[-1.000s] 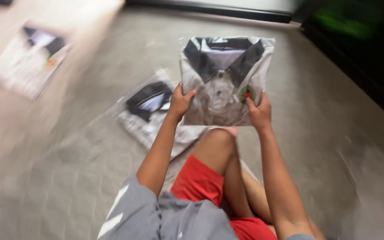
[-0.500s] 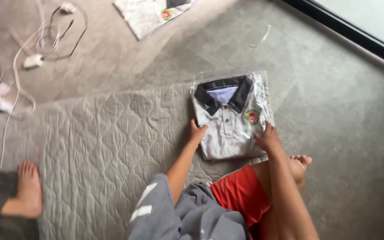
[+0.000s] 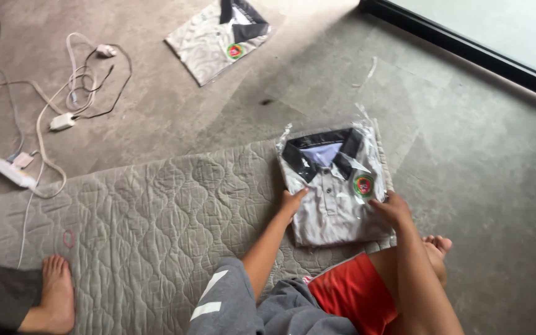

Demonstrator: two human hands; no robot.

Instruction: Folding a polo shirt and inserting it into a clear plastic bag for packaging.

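Observation:
A folded grey polo shirt with a dark collar and a round chest badge (image 3: 335,186) lies in a clear plastic bag on the right end of a quilted grey mat (image 3: 156,223). My left hand (image 3: 292,201) presses the bag's left edge, fingers flat. On the lower right part of the bag rests my right hand (image 3: 392,208), just below the badge. Both hands hold the packet down against the mat.
A second bagged shirt (image 3: 218,37) lies on the floor at the top. White cables and chargers (image 3: 63,118) trail at the left. Another person's bare foot (image 3: 54,291) stands on the mat's lower left. A dark window frame (image 3: 466,53) runs along the upper right.
The bagged shirt was held up in the air a second ago; it now lies flat on the mat under both hands. The view has swung left.

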